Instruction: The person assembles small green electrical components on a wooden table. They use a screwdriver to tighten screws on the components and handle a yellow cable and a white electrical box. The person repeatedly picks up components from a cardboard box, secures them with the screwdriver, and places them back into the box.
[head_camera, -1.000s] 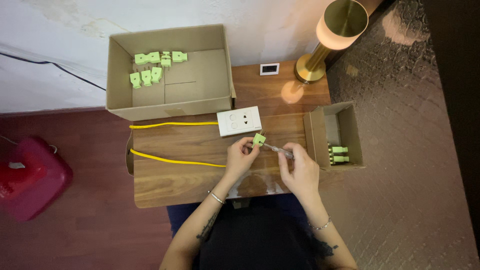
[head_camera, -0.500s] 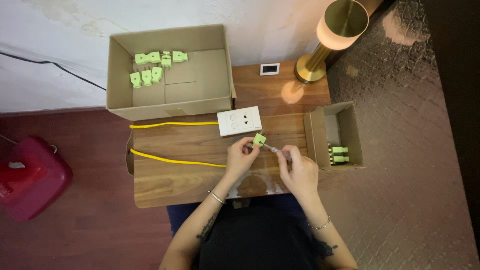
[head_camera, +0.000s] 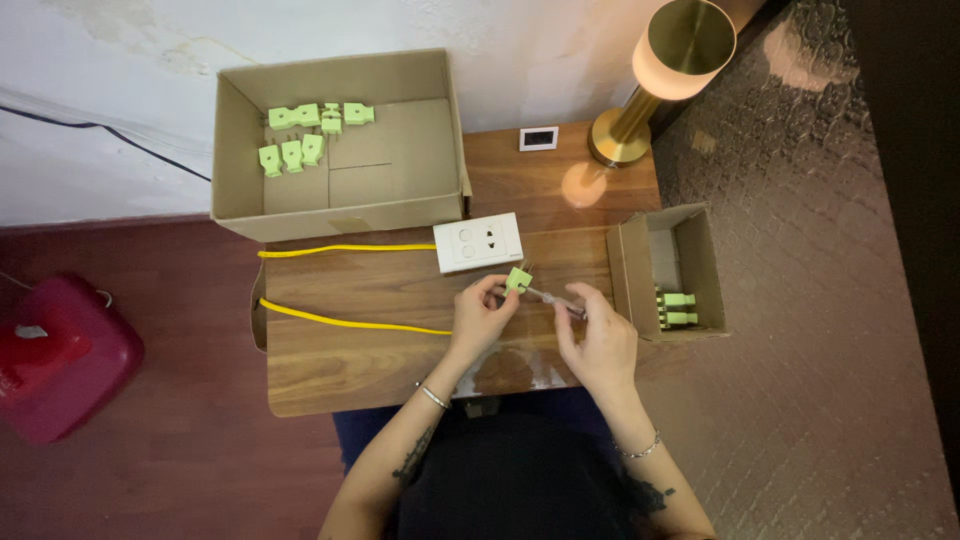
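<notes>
We find the left hand (head_camera: 482, 318) pinching a small green connector (head_camera: 517, 279) between its fingertips, the piece standing at about one o'clock from the palm, above the wooden table (head_camera: 360, 360). The right hand (head_camera: 602, 345) is closed around a thin screwdriver (head_camera: 556, 298), whose tip runs toward ten o'clock and meets the connector. The tool's shaft lies between the two hands.

At twelve o'clock from the connector lies a white socket plate (head_camera: 478, 242), just beside it. A yellow cable (head_camera: 350, 320) trails off at nine o'clock. More green pieces sit in the large cardboard box (head_camera: 340, 210) at eleven o'clock and in the small box (head_camera: 690, 240) at three o'clock.

Against the picture one second back, we note both hands in nearly the same place, the grip on each item unchanged.
</notes>
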